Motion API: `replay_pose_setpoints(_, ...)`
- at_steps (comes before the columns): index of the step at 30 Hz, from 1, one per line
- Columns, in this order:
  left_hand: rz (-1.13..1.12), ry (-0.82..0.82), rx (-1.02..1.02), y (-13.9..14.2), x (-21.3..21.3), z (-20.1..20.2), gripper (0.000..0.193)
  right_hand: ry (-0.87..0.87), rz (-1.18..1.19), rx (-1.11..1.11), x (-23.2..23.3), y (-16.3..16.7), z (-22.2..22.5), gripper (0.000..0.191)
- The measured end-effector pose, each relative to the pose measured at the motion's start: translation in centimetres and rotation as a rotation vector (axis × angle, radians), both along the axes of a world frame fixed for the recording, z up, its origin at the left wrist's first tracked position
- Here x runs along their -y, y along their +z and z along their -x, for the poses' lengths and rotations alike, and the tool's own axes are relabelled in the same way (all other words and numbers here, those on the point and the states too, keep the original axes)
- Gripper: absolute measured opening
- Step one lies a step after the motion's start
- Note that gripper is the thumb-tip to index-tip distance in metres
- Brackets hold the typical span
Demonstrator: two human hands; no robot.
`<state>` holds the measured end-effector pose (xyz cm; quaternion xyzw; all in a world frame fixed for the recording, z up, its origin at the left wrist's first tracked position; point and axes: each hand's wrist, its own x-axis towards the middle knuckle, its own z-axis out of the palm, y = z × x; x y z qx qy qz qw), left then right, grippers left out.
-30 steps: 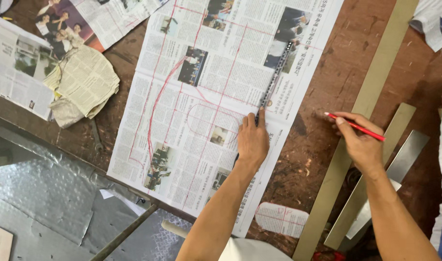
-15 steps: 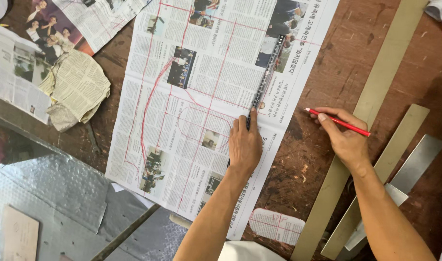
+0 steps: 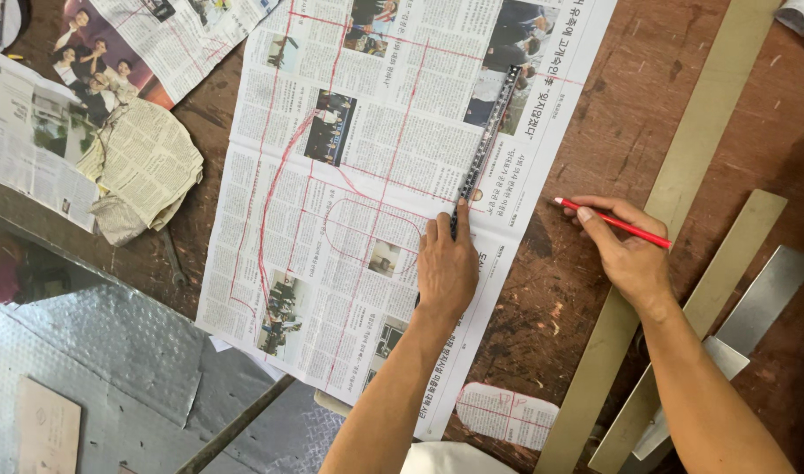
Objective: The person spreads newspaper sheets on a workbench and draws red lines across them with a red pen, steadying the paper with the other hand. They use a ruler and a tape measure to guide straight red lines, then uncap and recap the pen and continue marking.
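A newspaper sheet (image 3: 375,175) marked with red lines lies spread on a worn wooden table (image 3: 595,114). The left hand (image 3: 446,263), fingers together, presses a dark ruler (image 3: 488,132) flat on it; the right hand (image 3: 626,250) pinches a red pencil (image 3: 612,223) beside the sheet.

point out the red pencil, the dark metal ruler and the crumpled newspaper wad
red pencil (image 3: 614,223), head view, mid-shaft
dark metal ruler (image 3: 487,140), head view, middle of blade
crumpled newspaper wad (image 3: 143,167), head view, centre

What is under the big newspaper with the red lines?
The big newspaper lies on a brown wooden table. Only table shows around its edges; anything beneath the sheet is covered.
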<state>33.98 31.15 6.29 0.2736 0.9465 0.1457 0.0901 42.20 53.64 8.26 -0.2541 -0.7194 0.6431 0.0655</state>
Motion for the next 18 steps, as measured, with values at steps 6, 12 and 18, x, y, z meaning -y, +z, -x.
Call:
replay_pose_setpoints(6, 0.057, -0.015, -0.006, 0.3, -0.2, 0.0, 0.075, 0.093, -0.074, -0.093, 0.2, -0.2, 2.9, 0.020)
replay_pose_setpoints(12, 0.047, -0.005, 0.032, 0.8, -0.3, -0.1, 0.078, 0.188, -0.248, -0.160, -0.3, -0.9, 8.3, 0.018)
replay_pose_setpoints(18, 0.076, 0.002, 0.042, 0.9, -0.4, -0.1, 0.081, 0.288, -0.281, -0.075, -0.4, -1.8, 11.4, 0.018)
